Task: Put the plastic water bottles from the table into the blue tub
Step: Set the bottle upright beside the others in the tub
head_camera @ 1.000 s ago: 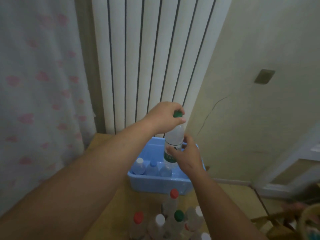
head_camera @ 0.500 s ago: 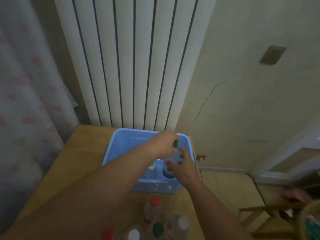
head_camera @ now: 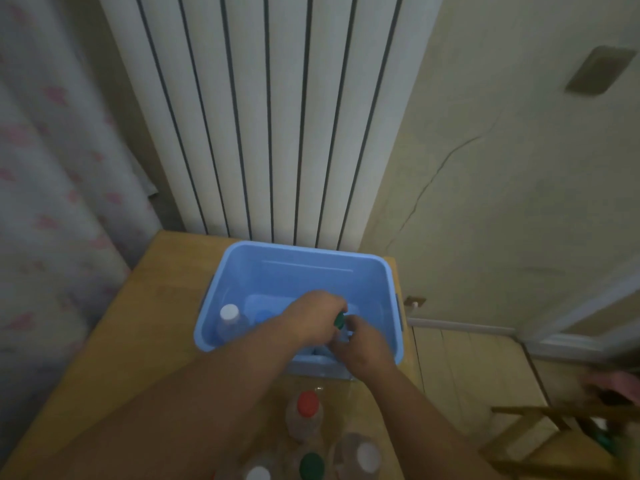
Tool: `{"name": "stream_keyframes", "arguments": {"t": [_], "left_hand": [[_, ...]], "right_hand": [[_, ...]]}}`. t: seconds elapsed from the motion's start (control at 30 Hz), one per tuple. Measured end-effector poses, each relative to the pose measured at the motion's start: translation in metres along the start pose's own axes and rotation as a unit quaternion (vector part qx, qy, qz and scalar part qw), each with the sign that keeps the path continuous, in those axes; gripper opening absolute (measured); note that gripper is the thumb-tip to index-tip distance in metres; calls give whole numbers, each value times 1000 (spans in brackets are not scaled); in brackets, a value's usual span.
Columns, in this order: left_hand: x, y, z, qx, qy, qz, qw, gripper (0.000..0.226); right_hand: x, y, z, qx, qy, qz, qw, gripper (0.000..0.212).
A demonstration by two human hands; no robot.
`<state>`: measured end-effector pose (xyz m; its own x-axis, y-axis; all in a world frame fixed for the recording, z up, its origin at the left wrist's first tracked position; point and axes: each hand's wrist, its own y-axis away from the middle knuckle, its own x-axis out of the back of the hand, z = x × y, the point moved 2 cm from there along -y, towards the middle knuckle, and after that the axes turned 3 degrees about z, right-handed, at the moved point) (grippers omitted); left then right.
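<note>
The blue tub (head_camera: 304, 268) stands on the wooden table (head_camera: 138, 323) against the radiator. Inside its near right part, my left hand (head_camera: 313, 317) grips the top of a green-capped bottle (head_camera: 339, 320), and my right hand (head_camera: 360, 344) holds its body, which is mostly hidden. A white-capped bottle (head_camera: 229, 318) stands in the tub's left corner, with a blue-capped one (head_camera: 263, 316) beside it. Several more bottles stand on the table in front of the tub: a red-capped (head_camera: 306, 408), a green-capped (head_camera: 310, 465) and two white-capped ones (head_camera: 367, 457) (head_camera: 258, 474).
A white radiator (head_camera: 277, 116) rises behind the tub. A patterned curtain (head_camera: 52, 168) hangs on the left. The table's right edge drops to a wooden floor (head_camera: 467, 362), where a wooden chair frame (head_camera: 554, 431) stands at the lower right.
Both hands have lowered the green-capped bottle from above the tub down into it. The view has tilted down, so the tub shows from above.
</note>
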<state>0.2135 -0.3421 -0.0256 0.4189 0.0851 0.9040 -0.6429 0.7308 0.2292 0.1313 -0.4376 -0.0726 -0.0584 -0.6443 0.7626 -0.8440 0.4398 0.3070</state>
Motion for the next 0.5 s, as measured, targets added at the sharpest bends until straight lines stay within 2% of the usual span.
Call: {"name": "stream_keyframes", "arguments": {"t": [0.3,0.5], "left_hand": [[-18,-2,2,1,-50,-7,999,14],[-18,3,-3,-21,-75,-8,997,35]], "right_hand": [[-5,-1,1,-13,74,-45,996,35],[4,6,6,-29,60,-30,997,49]]}}
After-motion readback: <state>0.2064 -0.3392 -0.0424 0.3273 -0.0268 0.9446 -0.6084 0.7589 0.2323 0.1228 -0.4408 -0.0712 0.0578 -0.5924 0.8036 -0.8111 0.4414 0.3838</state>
